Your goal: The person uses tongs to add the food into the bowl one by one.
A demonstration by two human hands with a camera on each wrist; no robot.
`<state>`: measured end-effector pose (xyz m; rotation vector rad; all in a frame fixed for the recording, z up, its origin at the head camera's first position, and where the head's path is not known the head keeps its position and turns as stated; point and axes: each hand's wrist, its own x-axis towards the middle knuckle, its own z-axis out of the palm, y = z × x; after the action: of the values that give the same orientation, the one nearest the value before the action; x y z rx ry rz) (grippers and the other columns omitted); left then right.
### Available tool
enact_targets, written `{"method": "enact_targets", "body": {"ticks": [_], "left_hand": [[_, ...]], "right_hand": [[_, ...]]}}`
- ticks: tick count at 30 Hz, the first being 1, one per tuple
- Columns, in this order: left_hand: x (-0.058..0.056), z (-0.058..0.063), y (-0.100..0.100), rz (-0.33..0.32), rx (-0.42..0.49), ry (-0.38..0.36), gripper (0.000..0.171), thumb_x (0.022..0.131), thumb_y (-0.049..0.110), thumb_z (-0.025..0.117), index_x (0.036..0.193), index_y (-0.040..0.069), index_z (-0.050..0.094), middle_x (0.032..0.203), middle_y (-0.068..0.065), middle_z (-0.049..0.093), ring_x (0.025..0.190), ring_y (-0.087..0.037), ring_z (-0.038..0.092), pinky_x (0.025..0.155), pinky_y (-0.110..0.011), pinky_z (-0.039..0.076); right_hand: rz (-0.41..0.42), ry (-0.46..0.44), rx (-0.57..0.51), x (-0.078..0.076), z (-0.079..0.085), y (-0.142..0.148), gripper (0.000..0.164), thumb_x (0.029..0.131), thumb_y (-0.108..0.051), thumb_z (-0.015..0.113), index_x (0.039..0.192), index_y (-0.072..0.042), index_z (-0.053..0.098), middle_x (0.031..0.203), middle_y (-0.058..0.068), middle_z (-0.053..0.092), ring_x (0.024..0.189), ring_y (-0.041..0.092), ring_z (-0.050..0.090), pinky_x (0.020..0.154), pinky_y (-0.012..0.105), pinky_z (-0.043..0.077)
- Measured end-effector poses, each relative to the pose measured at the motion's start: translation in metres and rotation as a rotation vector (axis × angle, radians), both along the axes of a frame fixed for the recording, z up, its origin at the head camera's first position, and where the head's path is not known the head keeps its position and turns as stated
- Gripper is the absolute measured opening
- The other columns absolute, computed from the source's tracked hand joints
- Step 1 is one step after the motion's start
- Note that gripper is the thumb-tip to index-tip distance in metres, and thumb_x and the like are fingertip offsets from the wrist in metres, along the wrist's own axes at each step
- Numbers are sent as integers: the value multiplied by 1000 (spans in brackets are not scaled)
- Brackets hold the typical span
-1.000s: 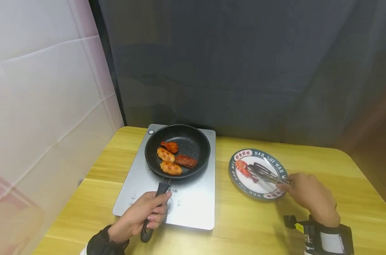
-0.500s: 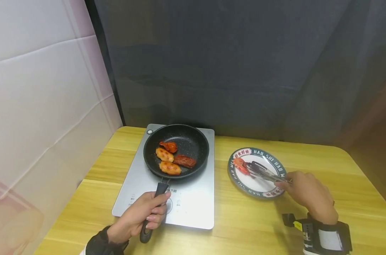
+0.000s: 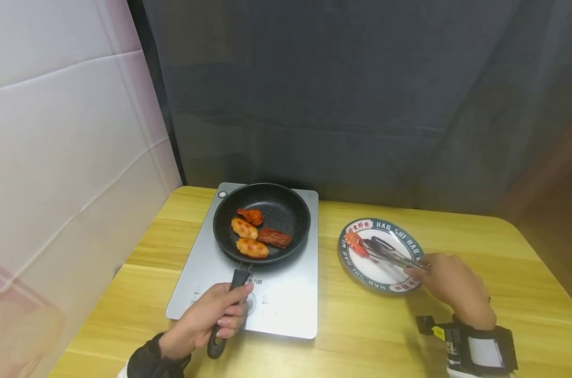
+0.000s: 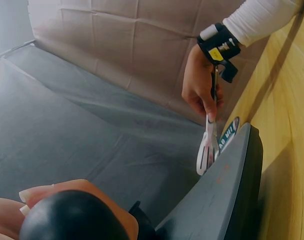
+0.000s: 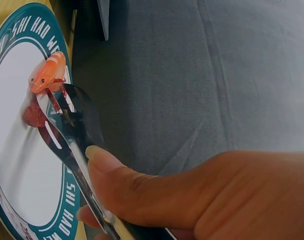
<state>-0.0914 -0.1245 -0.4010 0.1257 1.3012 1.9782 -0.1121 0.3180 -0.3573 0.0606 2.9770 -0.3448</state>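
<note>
My left hand (image 3: 215, 315) grips the black handle (image 3: 239, 278) of a frying pan (image 3: 290, 210), its fingers curled round it. Inside the pan lie two golden chicken wings (image 3: 252, 248), a small dark-red meat piece (image 3: 251, 216) and a brown-red slab of meat (image 3: 275, 238). With my right hand (image 3: 453, 283) I hold metal tongs (image 3: 390, 254) over a plate (image 3: 378, 281). An orange-red shrimp (image 5: 49, 72) is at the tongs' tips, near the plate's left side. A dark-red lump (image 5: 34, 115) shows beside it in the right wrist view; whether it belongs to the shrimp is unclear.
Under the pan is a flat silver induction cooker (image 3: 290, 304) with a touch panel. Both cooker and plate stand on a yellow wooden table (image 3: 352, 336). A dark grey curtain (image 3: 338, 105) hangs behind, and a pale sheet (image 3: 69, 157) borders the left side.
The tongs have come closer together at the shrimp. My right hand and the shrimp have shifted slightly left. My left hand stays on the pan handle.
</note>
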Motion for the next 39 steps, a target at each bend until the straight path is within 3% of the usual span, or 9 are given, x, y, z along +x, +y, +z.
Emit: {"method": "enact_targets", "body": {"ticks": [9, 17, 32, 39], "left_hand": [[0, 1, 0, -8, -2, -7, 32, 101, 29, 49, 81, 8, 36, 57, 9, 31, 42, 0, 30, 34, -14, 28], [0, 0, 0, -3, -6, 1, 33, 101, 29, 50, 80, 8, 36, 56, 9, 31, 42, 0, 29, 34, -14, 27], [-1, 0, 0, -11, 7, -9, 34, 101, 30, 49, 79, 8, 36, 56, 9, 31, 41, 0, 29, 34, -14, 27], [-1, 0, 0, -15, 16, -16, 33, 102, 28, 48, 78, 9, 36, 56, 9, 31, 41, 1, 31, 34, -13, 28]], "right_hand": [[-27, -25, -3, -1, -2, 4, 59, 88, -52, 63, 116, 0, 63, 90, 16, 62, 75, 30, 54, 49, 36, 40], [-40, -1, 14, -2, -2, 11, 71, 87, -60, 59, 122, 3, 59, 111, 32, 58, 92, 49, 56, 56, 54, 47], [-63, -27, 12, 2, 3, 14, 68, 86, -58, 61, 117, 3, 62, 106, 30, 61, 89, 49, 57, 54, 51, 47], [-42, -11, 8, -5, -6, 8, 69, 86, -55, 64, 120, 4, 60, 104, 28, 62, 83, 38, 58, 53, 43, 46]]}}
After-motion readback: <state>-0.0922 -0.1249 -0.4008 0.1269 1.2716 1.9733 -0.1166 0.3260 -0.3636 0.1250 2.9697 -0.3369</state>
